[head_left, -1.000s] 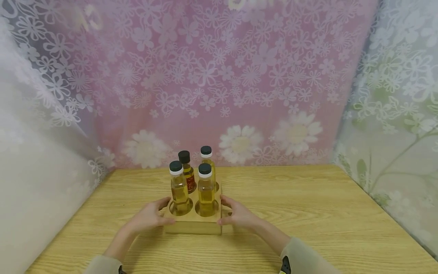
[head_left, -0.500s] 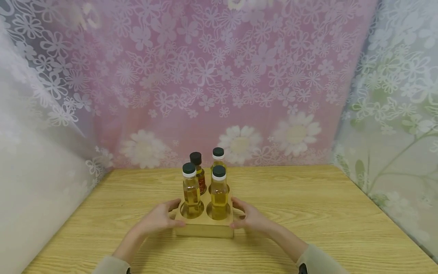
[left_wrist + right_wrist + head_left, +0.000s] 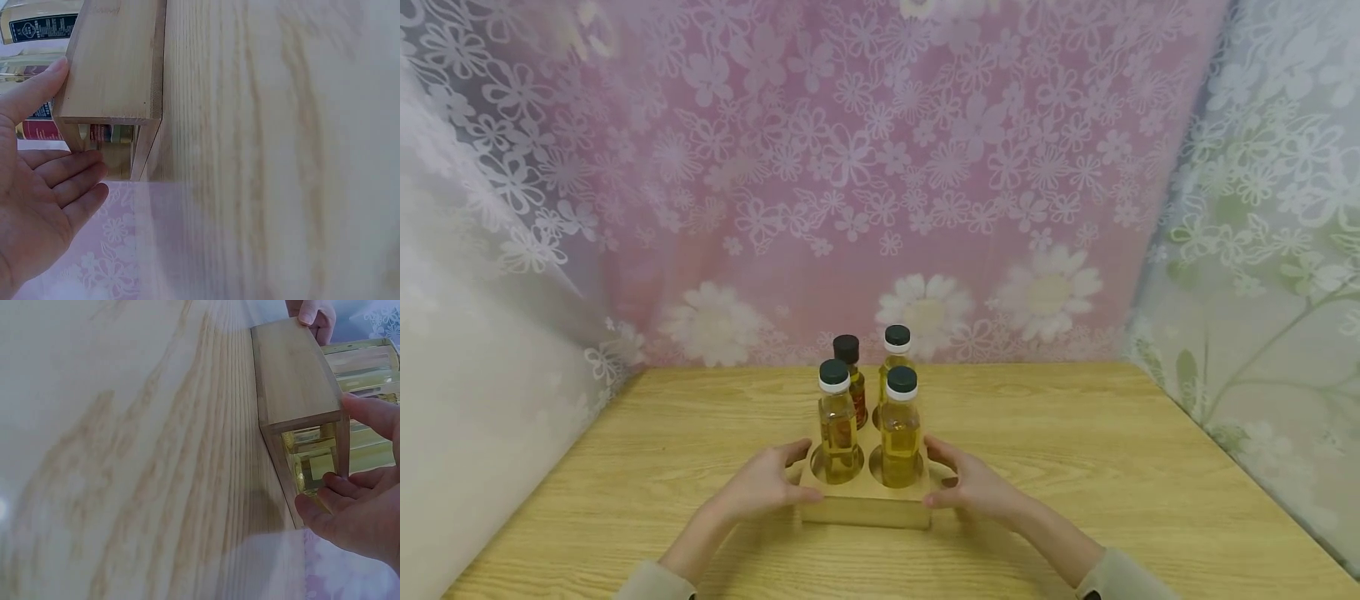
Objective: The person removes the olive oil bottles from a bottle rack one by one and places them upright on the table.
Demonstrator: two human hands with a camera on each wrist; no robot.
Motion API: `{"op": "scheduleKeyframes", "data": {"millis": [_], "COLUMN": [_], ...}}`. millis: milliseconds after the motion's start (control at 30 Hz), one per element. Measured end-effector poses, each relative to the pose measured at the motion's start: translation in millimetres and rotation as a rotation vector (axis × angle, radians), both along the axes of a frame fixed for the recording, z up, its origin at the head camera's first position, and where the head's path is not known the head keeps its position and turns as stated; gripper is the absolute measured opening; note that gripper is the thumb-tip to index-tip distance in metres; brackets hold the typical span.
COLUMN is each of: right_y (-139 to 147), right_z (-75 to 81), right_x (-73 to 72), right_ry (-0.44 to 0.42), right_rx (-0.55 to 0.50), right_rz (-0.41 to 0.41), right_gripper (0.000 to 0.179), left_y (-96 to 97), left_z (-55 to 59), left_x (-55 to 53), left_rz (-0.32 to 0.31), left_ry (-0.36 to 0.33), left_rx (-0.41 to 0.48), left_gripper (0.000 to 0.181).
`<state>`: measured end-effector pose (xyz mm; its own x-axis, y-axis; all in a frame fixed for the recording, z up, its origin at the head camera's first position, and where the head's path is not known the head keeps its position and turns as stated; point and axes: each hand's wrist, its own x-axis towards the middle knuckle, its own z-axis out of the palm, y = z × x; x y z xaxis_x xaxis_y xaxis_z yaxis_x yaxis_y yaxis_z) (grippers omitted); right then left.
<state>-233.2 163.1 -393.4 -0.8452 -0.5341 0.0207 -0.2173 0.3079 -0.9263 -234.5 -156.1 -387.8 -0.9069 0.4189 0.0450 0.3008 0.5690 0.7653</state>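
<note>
Pale wood makes up the low rack [image 3: 865,512] I have before me, with four bottles seated upright in the round holes of its top. I take the holes to be there to stop such tall shapes tipping: the near-left bottle [image 3: 840,433], the near-right bottle [image 3: 900,442], the far-right bottle [image 3: 889,385] and the far-left bottle [image 3: 860,404] with its red label.

I see the person's left hand [image 3: 767,483] at the left end, half closed, thumb over the near corner and bent fingers at the hollow side, so the rack's edge is held between them. The right hand [image 3: 973,487] mirrors it at the right end, its thumb on the near corner and its fingers curled against the hollow end. I judge that gripping low and from both sides balances the load and leaves the bottles untouched.

The rack lies directly between the two palms, touching both hands, on the near, middle part of the wooden table [image 3: 1075,467]. My wrist views show its lower edge against the tabletop, though I cannot tell whether its full base bears on it. Beyond the far edge hangs a pink flowered cloth [image 3: 925,208].
</note>
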Motion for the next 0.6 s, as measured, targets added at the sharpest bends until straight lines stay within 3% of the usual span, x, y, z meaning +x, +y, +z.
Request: {"op": "scheduleKeyframes", "data": {"millis": [367,600], "right_y": [12.7,16.5], "right_z": [3.0,1.0], "right_x": [4.6,3.5], "right_ry": [-0.038,-0.051], "right_rx": [-0.018,-0.018], "right_rz": [0.022,0.033], "right_gripper": [0.087,0.087], "left_y": [13.2,16.0], "left_z": [4.2,1.7], "left_x": [5.6,6.7], "left_rz": [0.008,0.014], "left_ry": [-0.013,0.026], "left_rx": [-0.006,-0.040], "left_gripper": [0.090,0.090]}}
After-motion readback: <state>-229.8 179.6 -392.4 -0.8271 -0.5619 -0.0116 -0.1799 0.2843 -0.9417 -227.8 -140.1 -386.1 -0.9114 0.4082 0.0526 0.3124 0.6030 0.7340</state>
